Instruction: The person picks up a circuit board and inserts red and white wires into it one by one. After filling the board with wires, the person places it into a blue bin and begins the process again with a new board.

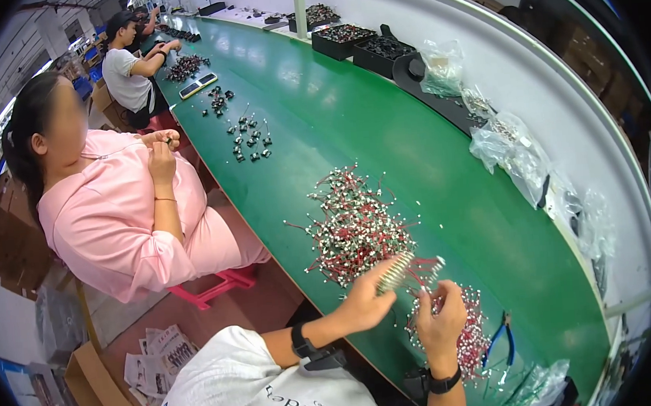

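Observation:
Over the near end of the green bench my two hands are close together. My left hand (364, 303) is closed on a comb-like row of small pale connectors (395, 272). Short red wires (421, 272) run from that row toward more pale ends. At those wires the thumb and fingers of my right hand (441, 323) are pinched; exactly what sits between them is too small to make out. A large heap of red wires with white connectors (357, 227) lies just beyond my left hand. Beside and under my right hand spreads a second pile of similar wires (473, 343).
Blue-handled pliers (510, 341) lie right of the near pile, by a clear plastic bag (538, 388). Black bins (341, 42) and plastic bags (514, 148) line the bench's far side. A co-worker in pink (122, 210) sits at left, near small black parts (249, 140).

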{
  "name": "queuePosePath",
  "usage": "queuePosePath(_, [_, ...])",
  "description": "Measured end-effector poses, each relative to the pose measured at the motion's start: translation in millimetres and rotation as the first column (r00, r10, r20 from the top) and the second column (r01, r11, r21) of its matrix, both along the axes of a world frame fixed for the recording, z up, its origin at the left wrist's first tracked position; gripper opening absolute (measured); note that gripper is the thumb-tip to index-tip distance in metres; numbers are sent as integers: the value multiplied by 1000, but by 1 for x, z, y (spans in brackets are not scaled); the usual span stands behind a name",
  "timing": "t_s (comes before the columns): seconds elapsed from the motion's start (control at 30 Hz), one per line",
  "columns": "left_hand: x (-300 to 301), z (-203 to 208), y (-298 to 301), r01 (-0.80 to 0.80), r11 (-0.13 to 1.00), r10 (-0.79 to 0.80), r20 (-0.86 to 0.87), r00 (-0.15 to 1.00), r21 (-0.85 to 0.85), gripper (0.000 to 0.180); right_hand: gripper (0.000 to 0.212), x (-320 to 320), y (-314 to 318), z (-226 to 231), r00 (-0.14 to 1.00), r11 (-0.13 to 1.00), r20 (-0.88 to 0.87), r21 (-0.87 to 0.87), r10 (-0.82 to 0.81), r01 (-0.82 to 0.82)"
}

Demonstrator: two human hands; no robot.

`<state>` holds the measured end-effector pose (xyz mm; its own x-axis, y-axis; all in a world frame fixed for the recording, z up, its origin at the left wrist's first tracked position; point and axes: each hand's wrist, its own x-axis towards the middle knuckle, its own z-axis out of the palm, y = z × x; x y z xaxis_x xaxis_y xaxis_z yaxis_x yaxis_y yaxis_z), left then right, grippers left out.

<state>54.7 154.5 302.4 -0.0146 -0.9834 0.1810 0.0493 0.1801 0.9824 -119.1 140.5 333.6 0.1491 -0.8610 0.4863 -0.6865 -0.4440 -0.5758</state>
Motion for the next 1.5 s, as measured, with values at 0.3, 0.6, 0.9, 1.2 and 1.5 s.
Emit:
queuePosePath(0.3, [43,3,12,-135,980,159,-162,974,148,64,25,-4,8,-41,928,940,-261,283,265,-189])
queuePosePath(0.6, [41,-1,9,-46,982,98,-286,953,185,67,13,-2,7,-52,891,949,-350,227,291,-221])
queuePosePath(0.9, [37,1,10,5,962,86,-319,944,274,65,14,6,6,-61,916,937,-216,168,339,-307])
queuePosePath(1.2, [27,-9,12,-34,949,163,-393,905,314,51,8,7,12,-64,919,970,-316,144,235,-198])
queuePosePath(1.5, [24,0,11,55,972,98,-602,792,230,66,10,-10,0,-30,970,957,32,157,242,-244])
